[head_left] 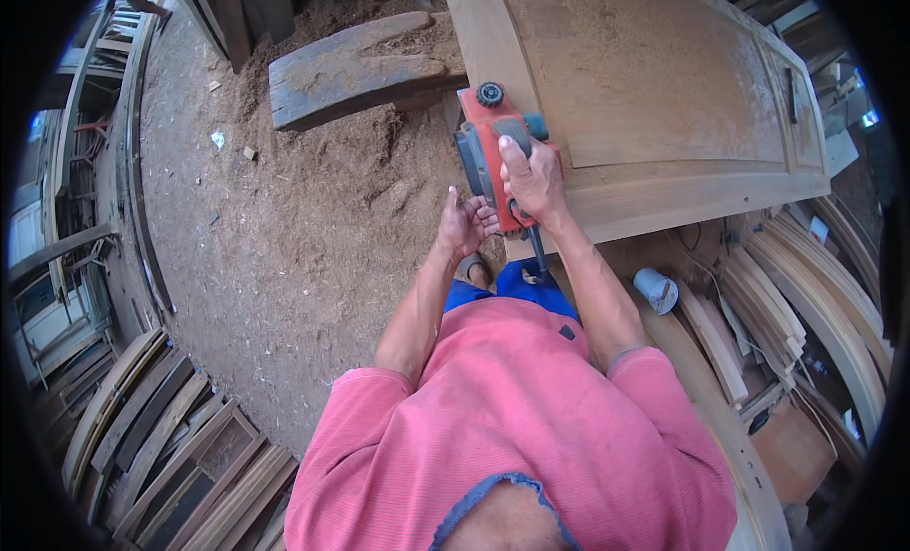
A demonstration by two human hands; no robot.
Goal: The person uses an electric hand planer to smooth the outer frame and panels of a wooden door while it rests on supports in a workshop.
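My right hand (536, 183) is wrapped round the handle of a red electric planer (495, 158) with a black front knob. The planer is tilted on its side at the near left end of a wooden door panel (654, 87), with its dark sole facing left. My left hand (464, 226) is open beside the planer's rear end. Its thumb points up and its fingertips reach the tool's lower edge; whether they press on it I cannot tell. A dark cord or hose (537, 248) hangs from the planer's rear toward my legs.
A thick weathered beam (365, 68) lies left of the panel among wood shavings (351, 172). Stacked boards (171, 437) line the lower left, and more boards (806, 286) fill the right. A small pale bucket (655, 290) stands near my right forearm.
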